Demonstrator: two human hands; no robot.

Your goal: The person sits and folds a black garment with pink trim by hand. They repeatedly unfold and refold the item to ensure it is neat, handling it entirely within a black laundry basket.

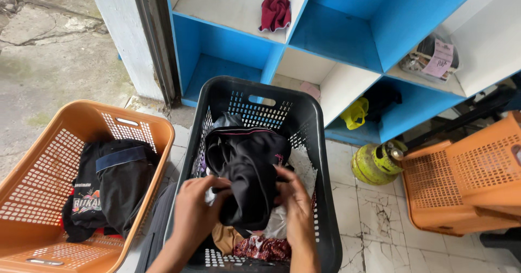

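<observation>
Left hand (pixel 196 208) fingers curled tight on black garment (pixel 247 170) | right hand (pixel 297 208) clamps its 3 o'clock side | garment bunched over black laundry basket (pixel 320 143), orange basket (pixel 32 197) at 9 o'clock

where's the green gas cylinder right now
The green gas cylinder lies on the tiled floor right of the black basket, between it and the tipped orange basket, below the blue shelves.
</observation>
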